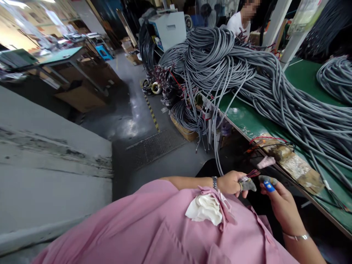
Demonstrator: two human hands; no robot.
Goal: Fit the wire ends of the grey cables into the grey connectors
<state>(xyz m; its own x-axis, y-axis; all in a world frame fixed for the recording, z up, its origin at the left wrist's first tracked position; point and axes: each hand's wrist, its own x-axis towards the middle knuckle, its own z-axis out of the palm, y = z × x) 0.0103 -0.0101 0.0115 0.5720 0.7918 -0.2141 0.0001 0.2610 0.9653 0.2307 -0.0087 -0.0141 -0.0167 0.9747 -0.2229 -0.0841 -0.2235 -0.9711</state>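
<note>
My left hand (230, 182), wearing a metal watch and a grey cover on a fingertip, is closed round the end of a grey cable (216, 146). Thin dark red wires (253, 173) fan out of that end, above the fingers. Just to the right, my right hand (279, 196) has thumb and fingers pinched together near the wire tips. It has a blue wrap on one digit and a worn fingertip cover. Whatever lies in its pinch is too small to make out. Both hands are in front of my pink apron, beside the bench edge.
A heap of grey cables (214, 62) spreads over the green bench (236, 115). A taped cardboard piece (299, 170) lies near its edge, by red and black wires. Below, a cardboard box (183, 128) holds coiled cable. Another person (238, 22) is behind the heap. At left stands a pale partition (55, 146).
</note>
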